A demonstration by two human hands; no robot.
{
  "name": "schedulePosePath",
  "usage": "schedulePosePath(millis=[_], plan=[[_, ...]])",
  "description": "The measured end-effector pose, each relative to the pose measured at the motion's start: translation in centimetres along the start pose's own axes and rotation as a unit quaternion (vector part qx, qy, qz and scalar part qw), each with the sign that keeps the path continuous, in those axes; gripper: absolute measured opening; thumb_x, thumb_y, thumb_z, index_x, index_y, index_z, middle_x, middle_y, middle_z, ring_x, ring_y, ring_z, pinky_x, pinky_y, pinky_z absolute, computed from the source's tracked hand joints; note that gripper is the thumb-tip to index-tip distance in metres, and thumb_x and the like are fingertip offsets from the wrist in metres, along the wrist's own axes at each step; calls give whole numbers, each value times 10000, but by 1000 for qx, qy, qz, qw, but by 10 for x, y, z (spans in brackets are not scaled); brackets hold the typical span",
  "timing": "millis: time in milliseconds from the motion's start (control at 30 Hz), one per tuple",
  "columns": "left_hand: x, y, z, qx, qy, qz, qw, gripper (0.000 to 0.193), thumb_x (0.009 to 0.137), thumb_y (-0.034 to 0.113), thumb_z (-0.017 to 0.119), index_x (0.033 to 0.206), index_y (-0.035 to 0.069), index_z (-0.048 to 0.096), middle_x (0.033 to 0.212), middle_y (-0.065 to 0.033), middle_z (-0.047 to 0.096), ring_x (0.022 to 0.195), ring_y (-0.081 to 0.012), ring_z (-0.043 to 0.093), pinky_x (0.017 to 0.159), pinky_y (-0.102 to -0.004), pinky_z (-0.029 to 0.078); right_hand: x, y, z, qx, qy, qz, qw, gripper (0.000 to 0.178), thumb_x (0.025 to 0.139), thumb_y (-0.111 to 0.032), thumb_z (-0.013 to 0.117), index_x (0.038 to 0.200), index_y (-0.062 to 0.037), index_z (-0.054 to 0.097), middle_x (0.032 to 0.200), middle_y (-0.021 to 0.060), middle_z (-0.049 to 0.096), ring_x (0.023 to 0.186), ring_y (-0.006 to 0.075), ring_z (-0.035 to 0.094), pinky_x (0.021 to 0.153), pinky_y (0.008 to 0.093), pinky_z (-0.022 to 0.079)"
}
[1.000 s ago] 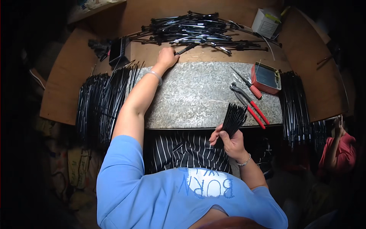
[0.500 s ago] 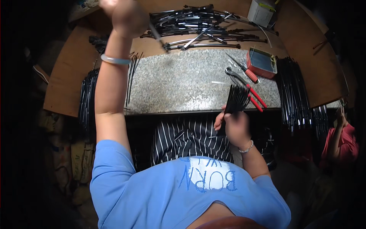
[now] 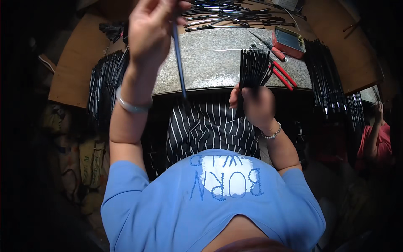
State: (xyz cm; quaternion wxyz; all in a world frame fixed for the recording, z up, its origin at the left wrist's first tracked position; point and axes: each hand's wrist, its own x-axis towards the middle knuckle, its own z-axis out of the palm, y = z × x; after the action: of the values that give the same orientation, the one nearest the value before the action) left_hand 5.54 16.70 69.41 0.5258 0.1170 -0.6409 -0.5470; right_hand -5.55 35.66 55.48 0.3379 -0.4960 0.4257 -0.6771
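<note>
My left hand (image 3: 151,35) is raised over the far left part of the worktop, its fingers closed at the top of a long thin dark rod (image 3: 179,63). The rod hangs down past the worktop's front edge, its lower end blurred. At the front edge, right of the middle, my right hand (image 3: 259,107) grips a bundle of thin black rods (image 3: 253,67), which stand upright with their tips fanned out. Part of that hand is blurred. A thin pale strip (image 3: 226,50) reaches to the bundle's tips.
Pliers with red handles (image 3: 283,75), a red-handled pointed tool (image 3: 277,52) and a red tray (image 3: 289,45) are right on the speckled worktop (image 3: 205,63). Black rods hang in bunches at right (image 3: 325,80) and left (image 3: 103,84); others pile up behind (image 3: 235,14). Another person's red sleeve (image 3: 373,140) shows far right.
My left hand has come nearer, bringing the dark rod down past the worktop's front edge. The right hand still grips its bundle. The view has tilted, so the worktop sits higher.
</note>
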Motion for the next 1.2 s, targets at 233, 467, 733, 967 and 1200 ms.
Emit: schedulePosePath(millis=[233, 467, 733, 967, 1200], plan=[[-74, -18, -10, -359, -133, -134, 914, 378, 923, 114, 513, 1283, 31, 434, 1116, -205, 585, 949, -240, 644, 699, -256, 578, 18, -6, 28, 4, -18, 6, 1000, 228, 962, -189, 481, 1035, 26, 502, 733, 126, 594, 585, 153, 565, 545, 232, 502], [-73, -30, -20, -395, -108, -140, 901, 393, 928, 115, 510, 1303, 44, 418, 1142, -206, 577, 952, -237, 644, 732, -259, 575, 29, 2, 43, 15, 10, 51, 999, 237, 952, -216, 504, 982, 19, 520, 702, 103, 582, 565, 146, 564, 525, 231, 510], [-71, -41, -21, -387, -88, -119, 910, 393, 926, 92, 510, 1308, 48, 427, 1156, -181, 583, 928, -202, 644, 766, -252, 559, 40, 8, 52, -12, 32, 33, 999, 281, 937, -264, 529, 915, 16, 524, 657, 75, 561, 537, 129, 563, 509, 240, 524], [-72, -41, -14, -367, -11, -108, 924, 391, 899, 36, 539, 1284, 43, 465, 1127, -158, 606, 915, -169, 637, 807, -253, 545, 46, 9, 56, -33, 20, 33, 999, 294, 937, -273, 527, 893, 18, 527, 655, 77, 562, 512, 125, 562, 490, 230, 517], [-71, -42, -13, -352, 5, -116, 929, 385, 871, -23, 560, 1247, 36, 507, 1116, -144, 613, 916, -151, 628, 818, -230, 527, 50, 8, 57, -9, 24, 47, 999, 292, 936, -274, 530, 888, 14, 529, 642, 71, 561, 494, 126, 560, 480, 224, 512]])
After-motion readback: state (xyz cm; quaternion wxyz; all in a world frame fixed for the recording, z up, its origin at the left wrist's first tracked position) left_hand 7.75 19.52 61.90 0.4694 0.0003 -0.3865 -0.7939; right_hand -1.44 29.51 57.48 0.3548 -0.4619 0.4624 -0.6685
